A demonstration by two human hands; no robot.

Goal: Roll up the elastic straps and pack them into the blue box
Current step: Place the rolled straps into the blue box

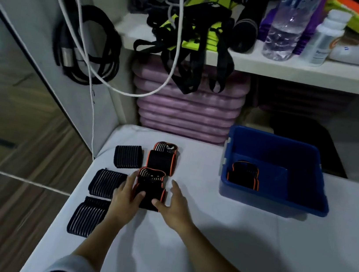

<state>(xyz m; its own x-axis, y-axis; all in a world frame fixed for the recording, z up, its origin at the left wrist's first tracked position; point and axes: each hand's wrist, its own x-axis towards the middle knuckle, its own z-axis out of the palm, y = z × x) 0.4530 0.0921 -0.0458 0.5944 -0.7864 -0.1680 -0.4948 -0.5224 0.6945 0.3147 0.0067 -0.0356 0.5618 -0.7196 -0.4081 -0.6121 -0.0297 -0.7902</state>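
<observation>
- Both hands meet at the centre of the frame on one black strap with orange edges (150,191), which lies folded on the white worktop (205,243).
- Left hand (125,196) grasps this strap: its fingers run along the strap's left edge and its thumb lies on top.
- Right hand (174,203) is released, with its fingers straight and spread to the right of the strap, not touching it; only its thumb rests on the strap's lower right corner.
- Just above the held strap lies a second orange-edged strap (162,161), and the two touch or overlap end to end.
- Three black striped straps (107,183) lie in a column to the left: one upper (128,156), one middle beside the left hand, and one lower (86,218) near the worktop's left edge.
- At the right of centre the blue box (287,151) stands on the worktop, well apart from the hands.
- One packed strap (243,176) with orange edges lies inside it, at the left of the bottom.
- Behind the worktop is a stack of pink mats (189,109) under a white shelf (276,66).
- On the shelf sit a tangle of black and yellow bands (188,33), a clear water bottle (286,28) and a small white bottle (326,38).
- At the upper left a black cable coil (89,47) hangs on the wall, crossed by a white cable (92,91).
</observation>
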